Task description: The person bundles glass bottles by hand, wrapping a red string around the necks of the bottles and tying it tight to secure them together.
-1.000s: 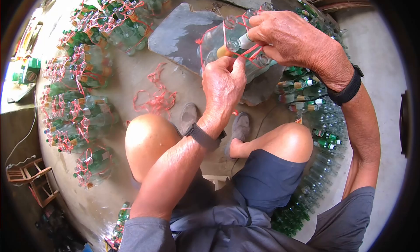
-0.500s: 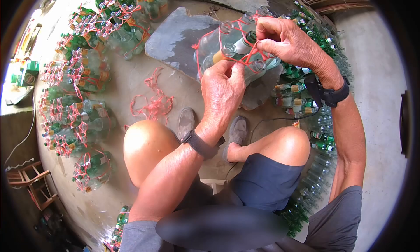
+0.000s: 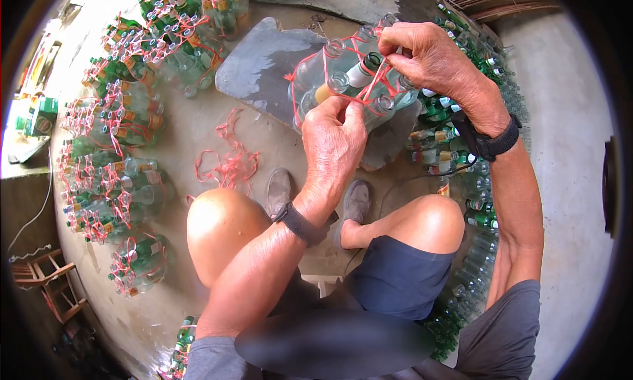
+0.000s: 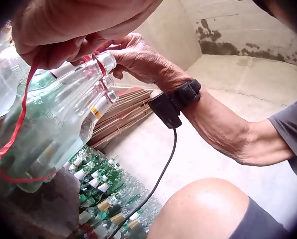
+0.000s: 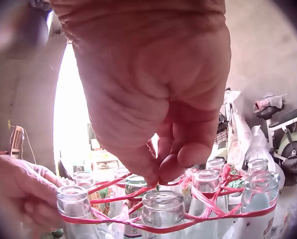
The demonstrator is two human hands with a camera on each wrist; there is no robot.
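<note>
A bundle of glass bottles stands on a grey slab (image 3: 247,70), bound round the necks with red plastic string (image 5: 228,215). Most are clear, like the front bottle (image 5: 163,211); one dark green bottle (image 3: 359,75) carries a white label. My left hand (image 3: 335,139) pinches the string between thumb and forefinger at the near bottle necks. On the bundle's right side, my right hand (image 3: 435,58) pinches a strand with thumb and forefinger, and the strand runs from there toward the left hand. From the right wrist view, string crosses between several bottle mouths below my fingers.
Tied bundles of bottles (image 3: 125,162) line the floor at left. Many loose bottles (image 3: 478,215) stand at right. A heap of red string (image 3: 231,159) lies on the floor in front of my knees. A black cable (image 4: 161,179) hangs from my right wrist strap.
My right hand has drawn back from over the bottle mouths to the right, uncovering the green bottle's mouth, with a strand now stretched from its fingers. The left hand keeps its pinch at the near necks.
</note>
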